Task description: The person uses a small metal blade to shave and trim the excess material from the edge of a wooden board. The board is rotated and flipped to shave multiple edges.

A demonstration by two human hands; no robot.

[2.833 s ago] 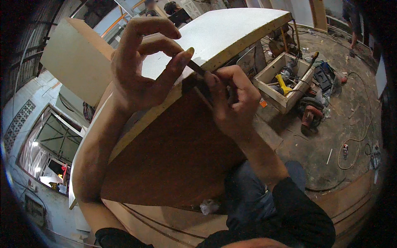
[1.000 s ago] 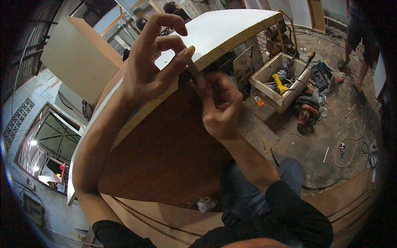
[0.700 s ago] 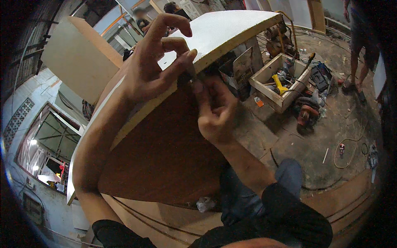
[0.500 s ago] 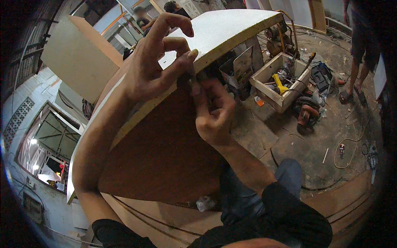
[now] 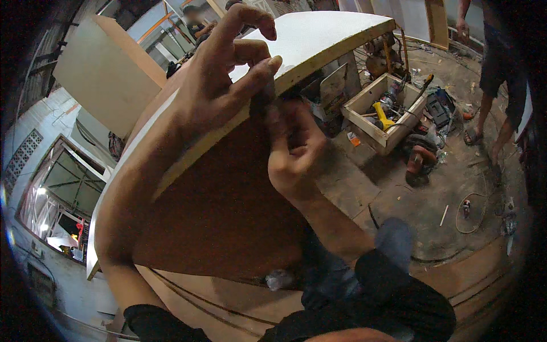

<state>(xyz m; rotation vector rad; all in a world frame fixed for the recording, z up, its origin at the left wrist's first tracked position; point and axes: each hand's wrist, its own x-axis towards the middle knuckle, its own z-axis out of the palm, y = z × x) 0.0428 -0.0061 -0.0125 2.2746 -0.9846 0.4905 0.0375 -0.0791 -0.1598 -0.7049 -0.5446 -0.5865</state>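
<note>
At the edge of a large white-topped board (image 5: 333, 34), my left hand (image 5: 219, 85) is raised with its index finger crooked upward. Its thumb and other fingers are curled toward each other; whatever lies between them is hidden. Just below and to the right, my right hand (image 5: 296, 145) is closed, thumb against bent fingers, close to the left thumb. A small dark, blurred area sits between the two hands, and I cannot make out what they grip there. Under the board's yellowish edge (image 5: 336, 56) spreads a dark reddish-brown face (image 5: 222, 211).
A wooden box (image 5: 364, 122) holds a yellow-handled tool (image 5: 383, 117) on the littered floor at right. Beside it lie a red power tool (image 5: 421, 159) and a dark case (image 5: 439, 105). Another person's legs (image 5: 496, 108) stand far right. A tall panel (image 5: 108, 74) stands at left.
Both hands keep nearly the same pose, shifting only slightly. The person at far right has moved, with one foot displaced and a hand now showing.
</note>
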